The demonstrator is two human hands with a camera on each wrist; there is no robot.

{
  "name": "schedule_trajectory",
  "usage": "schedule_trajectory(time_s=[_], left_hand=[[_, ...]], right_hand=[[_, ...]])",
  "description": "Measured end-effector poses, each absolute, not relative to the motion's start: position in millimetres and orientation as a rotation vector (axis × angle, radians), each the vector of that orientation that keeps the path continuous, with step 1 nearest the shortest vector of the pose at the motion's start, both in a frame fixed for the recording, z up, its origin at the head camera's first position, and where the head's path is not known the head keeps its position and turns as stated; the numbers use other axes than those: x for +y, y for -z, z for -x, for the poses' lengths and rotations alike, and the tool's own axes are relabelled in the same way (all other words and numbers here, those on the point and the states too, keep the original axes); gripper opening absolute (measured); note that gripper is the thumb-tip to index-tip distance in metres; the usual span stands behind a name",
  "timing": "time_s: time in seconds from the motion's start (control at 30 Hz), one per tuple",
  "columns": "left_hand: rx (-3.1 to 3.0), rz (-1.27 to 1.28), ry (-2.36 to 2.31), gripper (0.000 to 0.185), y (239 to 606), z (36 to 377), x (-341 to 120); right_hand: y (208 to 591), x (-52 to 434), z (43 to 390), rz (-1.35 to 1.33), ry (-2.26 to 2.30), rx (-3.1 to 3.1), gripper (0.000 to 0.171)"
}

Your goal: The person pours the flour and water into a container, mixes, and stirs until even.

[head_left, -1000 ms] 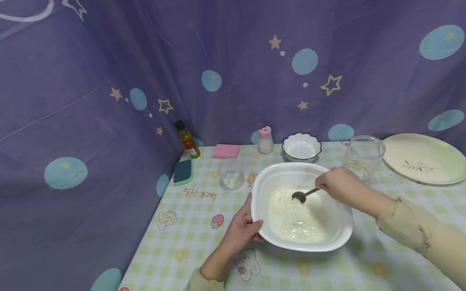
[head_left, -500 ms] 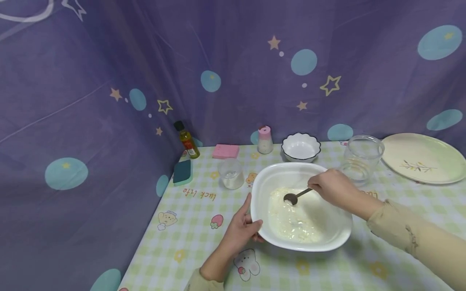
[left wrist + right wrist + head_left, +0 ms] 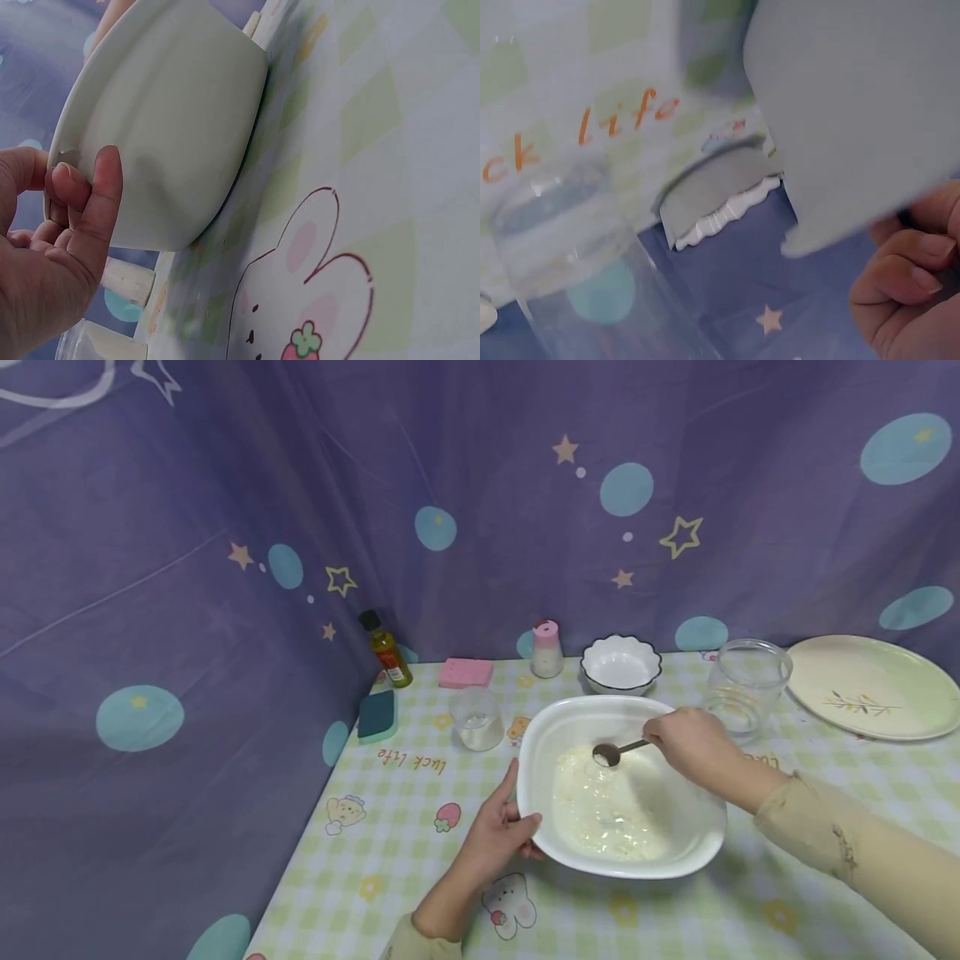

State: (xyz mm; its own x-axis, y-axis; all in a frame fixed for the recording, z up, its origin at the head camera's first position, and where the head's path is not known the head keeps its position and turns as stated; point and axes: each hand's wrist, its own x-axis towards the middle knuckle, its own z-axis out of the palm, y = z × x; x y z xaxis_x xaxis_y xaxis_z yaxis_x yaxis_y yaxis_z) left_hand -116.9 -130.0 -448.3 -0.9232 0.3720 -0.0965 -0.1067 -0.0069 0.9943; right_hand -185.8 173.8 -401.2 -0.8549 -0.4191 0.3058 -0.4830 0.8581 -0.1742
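Note:
A large white basin stands on the checked tablecloth, with a pale, wet, glossy mixture spread over its bottom. My left hand grips its left rim, thumb on top; in the left wrist view the fingers lie under the rim against the outer wall. Over the basin, my right hand pinches the handle of a small dark brown spoon. Its bowl hangs close over the mixture and carries a little white matter. In the right wrist view the basin wall hides the spoon, and curled fingers show above the rim.
Behind the basin stand a scalloped white bowl, a pink-topped shaker and a clear jar. A large plate lies far right. Leftward are a clear cup, pink sponge, green sponge and oil bottle.
The spoon has shifted left and down over the mixture, then slightly back up and right, moving with my right hand. My left hand and the basin keep their place.

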Motion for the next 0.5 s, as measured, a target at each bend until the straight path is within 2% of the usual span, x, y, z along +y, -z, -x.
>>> schedule_trajectory(time_s=[0.1,0.27,0.5], left_hand=[[1.944,-0.278,-1.993,0.084,449.0,117.3,-129.9],[1.952,-0.277,-1.988,0.084,449.3,117.6,-129.6],[1.948,-0.26,-1.993,0.083,449.1,117.6,-129.2]], right_hand=[[393.5,180.3,184.2,-0.689,-0.304,-2.801,0.032],[381.2,191.7,182.2,-0.743,-0.285,-2.846,0.029],[374.8,204.5,177.8,-0.899,-0.404,-2.928,0.036]])
